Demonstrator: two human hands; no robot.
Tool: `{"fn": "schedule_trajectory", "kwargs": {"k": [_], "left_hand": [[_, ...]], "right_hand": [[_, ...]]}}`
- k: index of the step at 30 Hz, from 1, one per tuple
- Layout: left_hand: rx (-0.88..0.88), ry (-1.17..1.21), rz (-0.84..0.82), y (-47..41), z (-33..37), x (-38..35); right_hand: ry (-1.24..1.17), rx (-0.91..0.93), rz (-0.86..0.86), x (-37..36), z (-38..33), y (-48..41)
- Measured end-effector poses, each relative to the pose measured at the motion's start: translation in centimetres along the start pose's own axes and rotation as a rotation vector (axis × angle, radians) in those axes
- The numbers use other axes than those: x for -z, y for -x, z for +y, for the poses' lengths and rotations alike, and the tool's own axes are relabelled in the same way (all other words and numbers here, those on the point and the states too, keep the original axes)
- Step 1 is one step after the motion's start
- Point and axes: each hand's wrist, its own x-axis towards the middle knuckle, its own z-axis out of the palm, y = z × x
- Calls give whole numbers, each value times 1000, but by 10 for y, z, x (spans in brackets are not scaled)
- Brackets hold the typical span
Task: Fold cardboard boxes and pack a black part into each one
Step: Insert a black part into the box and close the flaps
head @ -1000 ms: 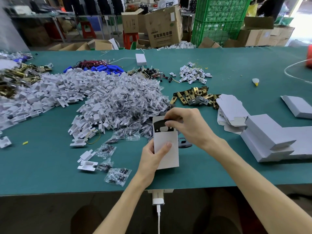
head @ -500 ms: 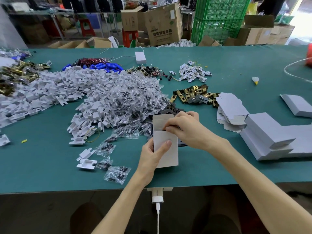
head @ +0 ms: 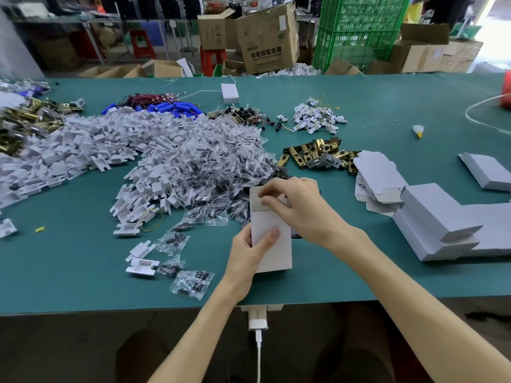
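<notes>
A small white cardboard box (head: 272,246) stands tilted above the green table (head: 83,272) near its front edge. My left hand (head: 249,252) grips its lower left side, thumb across the front face. Over the box's top end, my right hand (head: 298,208) presses its fingers on the top flap (head: 255,196). The black part is hidden inside the box. Dark parts lie on the table behind the box, mostly covered by my right hand.
A big heap of white plastic pieces (head: 83,150) and clear bags of black screws (head: 215,167) fills the left and middle. Brass latches (head: 315,156) lie behind. Flat box blanks (head: 376,178) and folded white boxes (head: 442,222) sit at the right. A charger (head: 257,319) hangs under the table's edge.
The black part, visible at the box mouth a second ago, has gone inside. My right hand has moved over the top and now pushes the flap down.
</notes>
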Motion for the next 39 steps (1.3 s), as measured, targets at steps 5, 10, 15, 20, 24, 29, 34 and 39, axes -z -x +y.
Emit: {"fn": "schedule_trajectory", "kwargs": {"k": [5,10,15,20,24,29,34,39], "left_hand": [[-35,-81,25,-3,-3,1],[21,-200,33,-7,-17,7],[41,-103,70,-2,-11,3],[-8,-36,-11,0,-8,4],[25,-29,8,0,-7,2],[-10,-63,4,0,-8,4],[0,-115,-4,-1,-8,4],[21,-180,7,-4,-15,7]], "right_hand": [[131,163,19,-24,-27,-10],[415,238,-171,-76,-58,-43],[407,-8,-464,-113,-67,-67],[431,-133,-421,-133,-66,-79],[427,-120,-332,-132,-61,-81],[411,-48,-326,-117,-64,-72],[380,42,-238,-98,-62,-61],[103,49,-177,-78,-66,-55]]}}
